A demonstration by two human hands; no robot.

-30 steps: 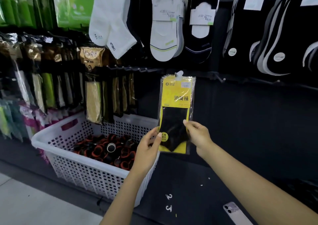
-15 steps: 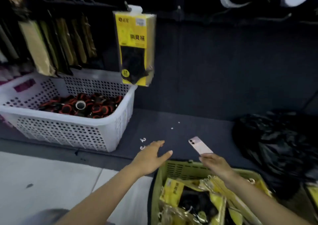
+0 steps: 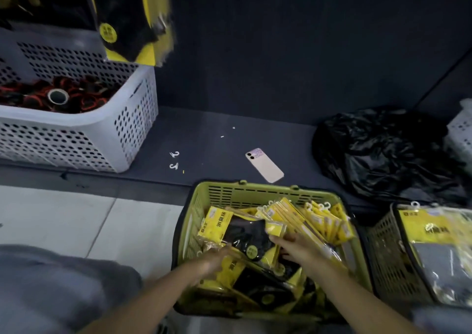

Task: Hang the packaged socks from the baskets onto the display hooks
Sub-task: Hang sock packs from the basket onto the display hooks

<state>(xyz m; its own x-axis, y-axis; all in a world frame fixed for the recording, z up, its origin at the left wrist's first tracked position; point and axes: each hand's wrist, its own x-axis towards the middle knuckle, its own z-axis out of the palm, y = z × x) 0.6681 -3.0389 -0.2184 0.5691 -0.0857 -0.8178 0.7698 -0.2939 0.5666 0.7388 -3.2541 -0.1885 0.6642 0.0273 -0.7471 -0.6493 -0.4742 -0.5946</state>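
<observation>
My left hand (image 3: pixel 214 258) and right hand (image 3: pixel 293 247) lie among the yellow packaged socks (image 3: pixel 219 222) in the green plastic basket (image 3: pixel 255 195); I cannot tell whether either grips. Beyond them, a dark shelf ledge (image 3: pixel 217 139) bears a pink phone (image 3: pixel 264 165). Pale floor tiles (image 3: pixel 76 218) lie to the left.

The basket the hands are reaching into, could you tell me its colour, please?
The basket is yellow-green, seen best in the head view.

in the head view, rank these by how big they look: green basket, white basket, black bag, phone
1. green basket, though it sits nearest the camera
2. white basket and black bag: about alike, and the white basket is cut by the picture's edge, so unranked
3. phone, plainly smallest
</observation>
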